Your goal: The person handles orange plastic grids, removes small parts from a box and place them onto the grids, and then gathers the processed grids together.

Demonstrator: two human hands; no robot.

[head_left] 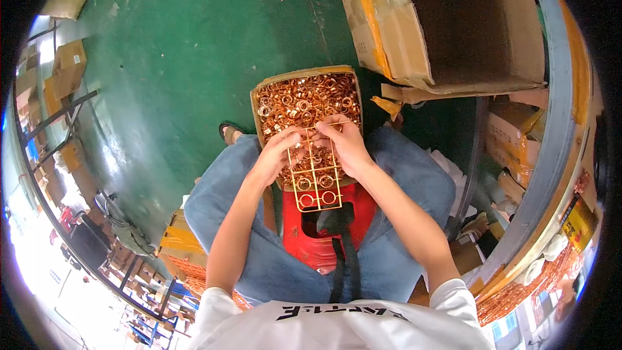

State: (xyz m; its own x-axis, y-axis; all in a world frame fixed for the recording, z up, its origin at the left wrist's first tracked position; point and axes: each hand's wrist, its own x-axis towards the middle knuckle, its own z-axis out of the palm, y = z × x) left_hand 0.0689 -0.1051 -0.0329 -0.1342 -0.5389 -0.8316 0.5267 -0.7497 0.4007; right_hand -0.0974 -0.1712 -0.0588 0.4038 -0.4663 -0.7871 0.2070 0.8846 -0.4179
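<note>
Both hands hold a thin gold-coloured grid frame (315, 171) with rings set in its openings. The frame hangs tilted toward me, its lower end over a red stool (311, 240) between my knees. My left hand (280, 151) is closed around the upper left edge, its fingertips partly hidden. My right hand (346, 147) pinches the upper right part between thumb and fingers. Directly beneath and beyond both hands stands a cardboard box (356, 69), filled with loose shiny copper-coloured rings (302, 98). Whether the fingertips also hold a single ring is too small to tell.
A large open cardboard carton (389, 32) stands at the far right. Along the right runs a workbench edge (562, 84) with boxes (508, 139) under it. Shelving with cartons (70, 65) lines the left. Green floor (181, 39) lies ahead.
</note>
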